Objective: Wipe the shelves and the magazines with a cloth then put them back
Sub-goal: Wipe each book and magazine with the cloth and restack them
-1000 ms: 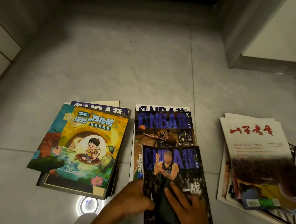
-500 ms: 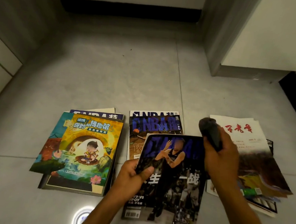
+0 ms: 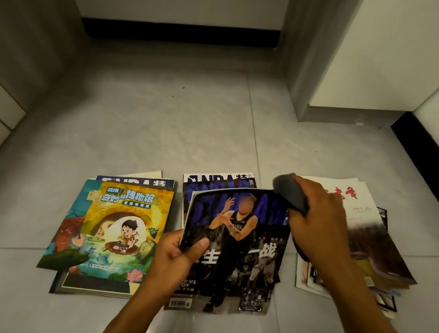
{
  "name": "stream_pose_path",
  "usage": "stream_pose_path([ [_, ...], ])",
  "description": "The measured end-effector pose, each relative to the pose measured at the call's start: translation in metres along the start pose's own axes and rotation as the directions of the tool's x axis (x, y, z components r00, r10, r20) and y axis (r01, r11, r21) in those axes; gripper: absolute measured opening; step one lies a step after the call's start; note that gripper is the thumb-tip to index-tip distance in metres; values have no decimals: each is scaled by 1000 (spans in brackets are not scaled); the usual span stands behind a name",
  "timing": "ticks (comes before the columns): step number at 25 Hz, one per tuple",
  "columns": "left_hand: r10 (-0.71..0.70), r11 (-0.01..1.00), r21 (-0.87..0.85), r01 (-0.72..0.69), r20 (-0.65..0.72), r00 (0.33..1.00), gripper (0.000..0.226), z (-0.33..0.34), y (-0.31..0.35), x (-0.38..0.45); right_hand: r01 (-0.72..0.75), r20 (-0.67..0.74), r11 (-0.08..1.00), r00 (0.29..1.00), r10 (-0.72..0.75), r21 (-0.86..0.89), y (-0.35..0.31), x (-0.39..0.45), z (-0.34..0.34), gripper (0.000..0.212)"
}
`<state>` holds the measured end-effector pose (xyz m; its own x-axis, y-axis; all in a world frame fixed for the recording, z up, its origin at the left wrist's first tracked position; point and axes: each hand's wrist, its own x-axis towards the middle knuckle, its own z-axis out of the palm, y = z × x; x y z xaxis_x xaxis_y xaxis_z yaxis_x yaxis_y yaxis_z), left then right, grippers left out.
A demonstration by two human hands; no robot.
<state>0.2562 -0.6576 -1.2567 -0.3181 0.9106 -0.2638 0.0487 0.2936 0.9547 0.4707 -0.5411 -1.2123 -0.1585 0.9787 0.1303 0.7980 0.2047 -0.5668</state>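
You are in the wiping step, with one basketball magazine (image 3: 234,248) lifted off the middle stack (image 3: 219,182) in the lower centre of the frame. Your left hand (image 3: 174,258) pinches its left edge, thumb on the cover and fingers curled behind. Your right hand (image 3: 317,224) grips the dark cloth (image 3: 289,193), bunched in curled fingers, just at the magazine's upper right corner. Whether the cloth touches the cover there, you cannot tell.

The next move, by my reading, calls for drawing the cloth down across the cover while the left hand keeps the page taut; the magazine is thin and sags, so a firm pinch matters. After that it wants a clean pile, perhaps the cartoon-covered stack (image 3: 124,227) at lower left. The stack with the white cover (image 3: 343,202) at lower right appears unwiped. No shelf is clearly visible.

Compared with half a second ago, the magazine sits a little higher and more tilted in your grasp, and the cloth hand is nearer its top corner. A full second ago both hands pressed on the cover, low in the frame.
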Motion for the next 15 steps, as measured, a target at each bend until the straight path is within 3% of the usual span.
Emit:
stream_pose_path([
  [2, 36, 998, 44, -37, 28, 999, 17, 5, 6, 2, 1, -30, 999, 1000, -3, -43, -9, -3, 1, 48],
  [6, 92, 994, 55, -96, 66, 994, 32, 19, 21, 4, 234, -74, 970, 971, -229, 64, -95, -24, 12, 58],
  [9, 108, 993, -41, -107, 41, 993, 16, 10, 23, 5, 384, -59, 917, 923, -379, 109, -94, -27, 5, 60],
  [11, 105, 993, -56, -102, 54, 993, 5, 2, 20, 7, 271, -45, 961, 962, -269, 51, -54, -8, -1, 64],
  [13, 72, 994, -81, -69, 34, 997, 6, -6, 18, 6, 157, -51, 987, 986, -156, 19, -10, 8, -4, 54],
  [15, 21, 986, -165, -25, -26, 999, 13, -11, 14, 6, -55, -89, 942, 992, 89, 330, 19, 13, -10, 30],
])
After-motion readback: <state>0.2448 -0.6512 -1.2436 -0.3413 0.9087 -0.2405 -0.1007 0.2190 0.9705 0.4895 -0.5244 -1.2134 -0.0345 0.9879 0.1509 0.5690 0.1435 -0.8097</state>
